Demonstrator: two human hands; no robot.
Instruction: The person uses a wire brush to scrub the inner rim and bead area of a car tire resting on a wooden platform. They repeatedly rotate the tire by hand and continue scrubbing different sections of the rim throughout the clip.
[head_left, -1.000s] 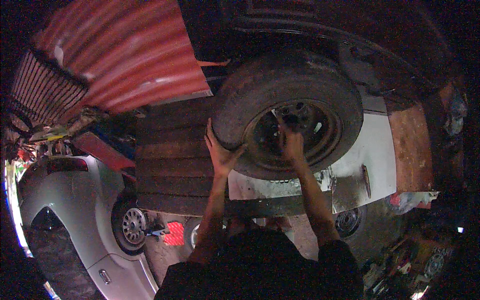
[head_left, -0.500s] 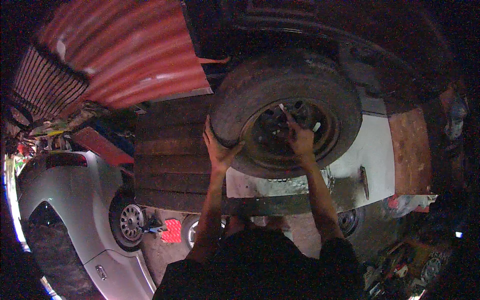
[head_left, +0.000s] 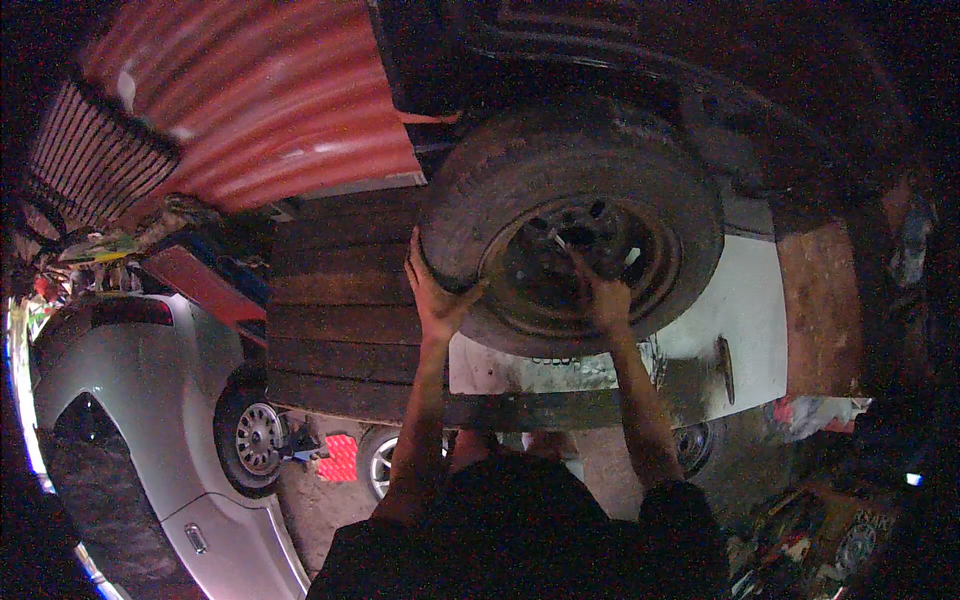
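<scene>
hands on tyre (head_left: 480, 190), L hand (head_left: 432, 295) flat, R hand (head_left: 607, 297) at rim (head_left: 585, 265)

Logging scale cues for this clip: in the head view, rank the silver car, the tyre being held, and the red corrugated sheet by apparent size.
1. Red corrugated sheet, though the fisheye rim distorts it.
2. Tyre.
3. Silver car, partly cut off by the rim, so close to the tyre; unsure.

Dirt ground (head_left: 320, 505) under silver car (head_left: 150, 420).

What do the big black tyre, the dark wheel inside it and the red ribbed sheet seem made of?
Big black tyre: rubber by its look, matte, worn and dusty. Dark round wheel: probably steel, dull and rusty brown. Red ribbed sheet: likely painted corrugated metal, glinting along its ridges.
</scene>
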